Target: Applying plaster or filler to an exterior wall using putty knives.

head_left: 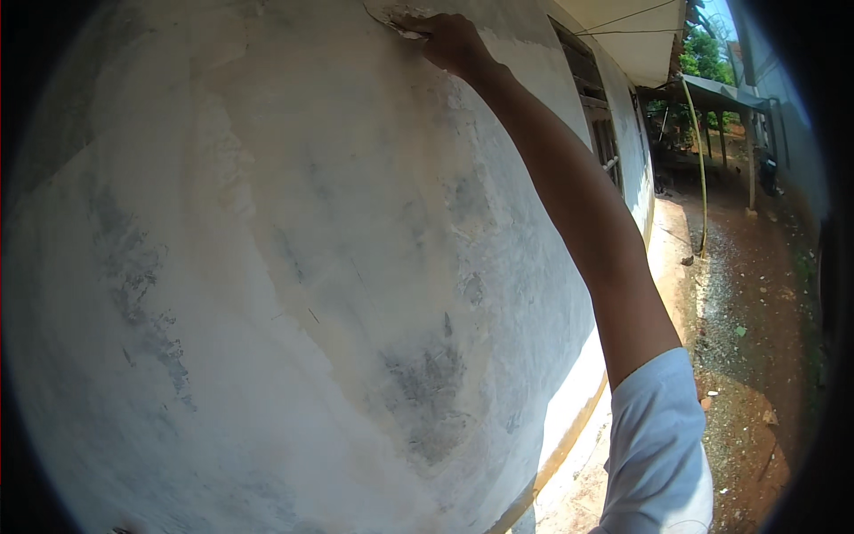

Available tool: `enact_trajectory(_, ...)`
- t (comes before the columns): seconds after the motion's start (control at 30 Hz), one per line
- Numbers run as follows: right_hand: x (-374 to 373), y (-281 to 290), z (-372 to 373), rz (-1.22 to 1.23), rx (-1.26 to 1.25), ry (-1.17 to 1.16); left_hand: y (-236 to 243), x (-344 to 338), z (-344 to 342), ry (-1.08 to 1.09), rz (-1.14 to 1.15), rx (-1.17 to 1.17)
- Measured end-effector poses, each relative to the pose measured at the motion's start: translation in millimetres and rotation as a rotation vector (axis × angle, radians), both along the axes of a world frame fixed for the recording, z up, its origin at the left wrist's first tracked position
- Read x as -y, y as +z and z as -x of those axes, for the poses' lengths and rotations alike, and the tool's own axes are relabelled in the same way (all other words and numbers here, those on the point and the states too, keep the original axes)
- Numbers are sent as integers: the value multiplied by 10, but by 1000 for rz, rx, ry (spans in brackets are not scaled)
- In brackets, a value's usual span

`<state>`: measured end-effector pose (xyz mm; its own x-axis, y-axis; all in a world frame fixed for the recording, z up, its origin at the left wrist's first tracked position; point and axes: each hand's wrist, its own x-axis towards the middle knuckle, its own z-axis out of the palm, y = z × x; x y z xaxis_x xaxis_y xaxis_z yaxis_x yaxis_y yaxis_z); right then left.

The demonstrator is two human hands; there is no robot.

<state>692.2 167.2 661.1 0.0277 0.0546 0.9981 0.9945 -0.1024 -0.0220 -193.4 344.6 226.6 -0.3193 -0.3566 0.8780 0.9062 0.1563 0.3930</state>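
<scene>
My right hand [456, 44] is raised high against a grey plastered wall [356, 240], at the top of the view. Its fingers are closed on what looks like a putty knife [405, 29], whose flat end is smeared with pale paste and meets the wall. The wall's surface is patchy, with cream and whitish streaks and darker grey blotches low in the middle. My bare right forearm slants down to a light short sleeve at the lower right. My left hand is out of the picture.
A barred window [598, 111] is set in the wall beyond my arm. At right, a gravel and earth path [743, 329] runs toward a roofed shelter [725, 93]. A thin yellowish pole [696, 169] stands beside the path. Thin wires [627, 32] hang under the eave.
</scene>
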Motion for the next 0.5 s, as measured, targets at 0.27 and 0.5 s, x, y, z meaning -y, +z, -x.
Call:
enact_trajectory(0.27,624,-377,-265,232,8,1,220,447,-450,-145,-52,-101)
enact_trajectory(0.5,278,-11,-95,39,-85,49,313,343,-638,-245,-30,-92)
